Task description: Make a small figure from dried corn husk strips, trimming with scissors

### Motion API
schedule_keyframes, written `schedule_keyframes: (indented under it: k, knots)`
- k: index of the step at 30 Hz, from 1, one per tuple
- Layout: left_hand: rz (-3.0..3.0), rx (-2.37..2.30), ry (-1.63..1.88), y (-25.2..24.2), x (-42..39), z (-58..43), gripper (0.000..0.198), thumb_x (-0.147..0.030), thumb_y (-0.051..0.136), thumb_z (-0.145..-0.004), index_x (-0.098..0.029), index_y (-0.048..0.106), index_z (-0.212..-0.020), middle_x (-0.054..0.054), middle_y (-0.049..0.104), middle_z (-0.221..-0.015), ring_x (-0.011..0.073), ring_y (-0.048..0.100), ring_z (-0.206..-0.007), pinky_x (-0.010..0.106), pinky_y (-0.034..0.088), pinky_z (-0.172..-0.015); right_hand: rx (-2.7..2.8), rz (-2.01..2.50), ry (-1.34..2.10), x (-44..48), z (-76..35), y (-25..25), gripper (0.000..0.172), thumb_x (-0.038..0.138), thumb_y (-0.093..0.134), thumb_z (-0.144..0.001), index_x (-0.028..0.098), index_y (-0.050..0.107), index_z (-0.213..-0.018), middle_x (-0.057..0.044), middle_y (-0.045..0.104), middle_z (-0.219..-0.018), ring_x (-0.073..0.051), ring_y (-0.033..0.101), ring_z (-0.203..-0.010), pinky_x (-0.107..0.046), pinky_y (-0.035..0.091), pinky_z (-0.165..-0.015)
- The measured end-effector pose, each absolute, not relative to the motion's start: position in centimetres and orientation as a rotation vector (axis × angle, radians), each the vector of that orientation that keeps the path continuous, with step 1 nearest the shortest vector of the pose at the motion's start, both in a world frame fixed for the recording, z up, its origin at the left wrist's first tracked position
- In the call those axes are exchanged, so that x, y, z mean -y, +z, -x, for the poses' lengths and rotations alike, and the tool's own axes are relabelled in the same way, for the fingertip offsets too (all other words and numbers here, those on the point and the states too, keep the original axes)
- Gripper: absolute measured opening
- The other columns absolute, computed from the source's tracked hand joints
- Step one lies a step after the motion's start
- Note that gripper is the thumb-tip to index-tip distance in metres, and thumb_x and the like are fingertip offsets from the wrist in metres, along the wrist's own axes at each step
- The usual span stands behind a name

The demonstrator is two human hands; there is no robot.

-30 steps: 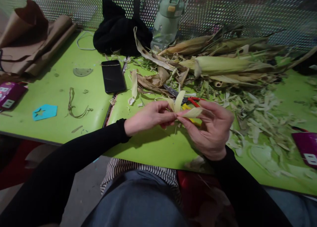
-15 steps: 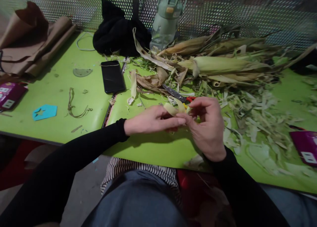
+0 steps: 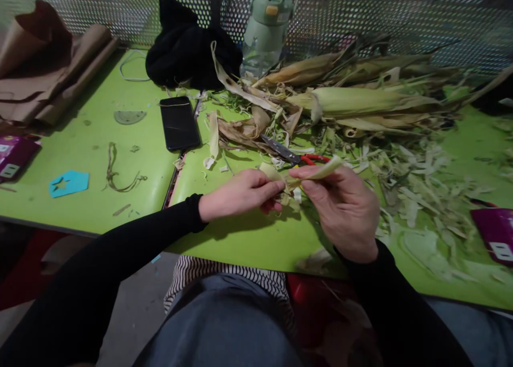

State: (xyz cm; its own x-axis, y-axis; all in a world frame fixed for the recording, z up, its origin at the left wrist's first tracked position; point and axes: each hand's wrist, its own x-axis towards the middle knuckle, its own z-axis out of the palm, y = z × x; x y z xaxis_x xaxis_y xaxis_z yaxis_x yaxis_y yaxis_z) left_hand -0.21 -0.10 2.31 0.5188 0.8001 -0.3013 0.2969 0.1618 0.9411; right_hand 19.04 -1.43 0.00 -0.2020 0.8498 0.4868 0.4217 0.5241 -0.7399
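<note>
Between my two hands is a pale yellow-green corn husk strip (image 3: 326, 168). My left hand (image 3: 246, 193) pinches one part of it between thumb and forefinger, with a curled end showing above the fingers. My right hand (image 3: 347, 212) grips the other part, and a flat length runs along its fingers. Small frayed husk bits hang below, between the hands. Just beyond my fingers lie scissors with red handles (image 3: 316, 157), their dark blades pointing to the back left. Behind them rests a brown dried husk (image 3: 244, 132).
Corn husks (image 3: 360, 101) are heaped at the back, before a pale green bottle (image 3: 266, 25) and a black cloth bundle (image 3: 192, 52). Husk scraps (image 3: 420, 180) spread rightward. Leftward lie a phone (image 3: 180, 124), a string (image 3: 110, 166), a blue paper tag (image 3: 69, 184) and brown paper (image 3: 52, 78).
My right hand has moved to the right, drawing the husk strip out flatter between my hands. More of the scissors' red handles shows. My left hand has barely moved.
</note>
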Motion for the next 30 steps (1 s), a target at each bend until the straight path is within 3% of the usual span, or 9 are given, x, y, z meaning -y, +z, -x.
schedule_keyframes:
  k: [6, 9, 14, 21, 26, 30]
  knots:
    - [-1.374, -1.061, 0.494, 2.1, -0.1, 0.2, 0.037, -0.029, 0.048, -0.101, -0.011, 0.064, -0.073, 0.003, 0.072, -0.071, 0.0075, 0.061, -0.056, 0.020, 0.049, -0.063, 2.013, 0.942, 0.559, 1.1, -19.4, 1.0, 0.010, 0.027, 0.061, -0.095, 0.026, 0.069, -0.101, 0.002, 0.072, -0.078, -0.013, 0.065, -0.065, -0.027, 0.051, -0.058]
    - [-1.409, -1.064, 0.484, 2.0, -0.2, 0.4, 0.041, -0.031, 0.048, -0.101, -0.011, 0.064, -0.069, 0.004, 0.072, -0.069, 0.0081, 0.060, -0.056, 0.021, 0.050, -0.063, 2.109, 1.014, 0.526, 0.8, -19.5, 1.5, 0.012, 0.029, 0.062, -0.094, 0.025, 0.070, -0.102, 0.001, 0.071, -0.077, -0.012, 0.062, -0.058, -0.025, 0.046, -0.049]
    - [-1.302, -1.002, 0.506, 1.9, -0.3, 0.4, 0.038, -0.030, 0.047, -0.101, -0.010, 0.064, -0.073, 0.005, 0.073, -0.073, 0.0074, 0.061, -0.055, 0.022, 0.053, -0.065, 2.079, 1.040, 0.563, 0.7, -19.6, 1.5, 0.009, 0.032, 0.064, -0.093, 0.028, 0.073, -0.092, 0.000, 0.075, -0.083, -0.015, 0.067, -0.066, -0.028, 0.052, -0.057]
    - [-1.135, -0.922, 0.523, 1.4, -0.4, 0.4, 0.034, -0.027, 0.049, -0.101, -0.009, 0.065, -0.077, 0.005, 0.072, -0.069, 0.0068, 0.062, -0.056, 0.021, 0.054, -0.065, 1.981, 1.047, 0.708, 0.8, -19.6, 1.6, 0.018, 0.043, 0.065, -0.092, 0.027, 0.073, -0.096, 0.000, 0.071, -0.081, -0.014, 0.063, -0.062, -0.027, 0.051, -0.055]
    - [-0.988, -0.916, 0.506, 1.8, -0.4, 0.2, 0.033, -0.016, 0.044, -0.101, -0.009, 0.064, -0.076, 0.002, 0.069, -0.065, 0.0047, 0.062, -0.054, 0.018, 0.053, -0.061, 2.163, 0.937, 0.533, 0.5, -19.7, 1.7, 0.008, 0.032, 0.070, -0.089, 0.031, 0.073, -0.097, -0.001, 0.074, -0.090, -0.019, 0.069, -0.082, -0.034, 0.057, -0.072]
    - [-0.981, -0.949, 0.511, 1.9, -0.3, 0.1, 0.032, -0.018, 0.046, -0.101, -0.008, 0.063, -0.075, 0.003, 0.069, -0.065, 0.0051, 0.062, -0.053, 0.018, 0.053, -0.060, 2.203, 0.943, 0.444, 0.4, -19.7, 1.6, 0.006, 0.027, 0.067, -0.091, 0.029, 0.072, -0.095, -0.002, 0.074, -0.090, -0.020, 0.069, -0.080, -0.035, 0.057, -0.071]
